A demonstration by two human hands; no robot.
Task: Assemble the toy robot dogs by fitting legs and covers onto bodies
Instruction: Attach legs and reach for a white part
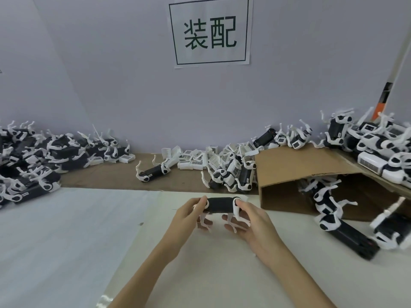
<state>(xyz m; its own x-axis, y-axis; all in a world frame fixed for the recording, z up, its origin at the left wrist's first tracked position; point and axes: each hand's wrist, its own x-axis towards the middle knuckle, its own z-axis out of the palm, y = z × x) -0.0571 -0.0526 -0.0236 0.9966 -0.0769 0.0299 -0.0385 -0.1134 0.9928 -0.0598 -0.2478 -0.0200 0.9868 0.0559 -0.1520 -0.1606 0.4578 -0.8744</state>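
Observation:
Both my hands hold one toy robot dog (219, 205) above the white table sheet, near the middle of the view. Its body is black, with white legs hanging down at both ends. My left hand (189, 215) grips the left end, fingers curled over the white hip joint. At the right end my right hand (249, 218) grips the other hip, thumb on top and fingers under the legs. A pile of white covers (200, 160) lies against the back wall.
A heap of legged black bodies (33, 161) fills the back left. One lone body (153, 172) lies on the brown strip. An open cardboard box (295, 174) stands at the right, with finished dogs (378, 150) piled on it and more dogs (347, 227) beside it.

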